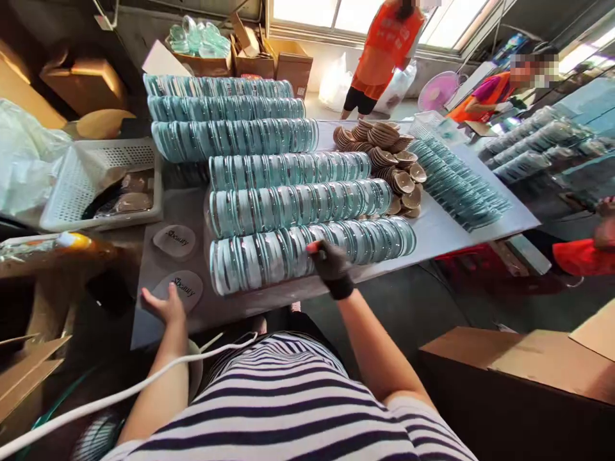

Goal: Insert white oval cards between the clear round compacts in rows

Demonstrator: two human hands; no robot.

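My left hand [168, 306] is bare, with thumb and fingers spread at the near-left edge of a round pale disc [188, 289] lettered "beauty". Just beyond it on the table lies a second lettered disc [175, 241]. My right hand [330, 264] wears a dark glove with bare fingertips. It hovers at the front row of round clear cases [259, 259], thumb apart from the loosely bent fingers; nothing shows in its grip. Behind stand a middle row [298, 206] and another row [288, 168] of the same stacked cases, on edge.
Brown shell-like pieces [403, 182] are heaped right of the rows, beside more flat clear pieces [456, 179]. A white basket [103, 182] stands left. An open carton [528, 358] is at lower right. Co-workers in orange vests [391, 32] are beyond the table.
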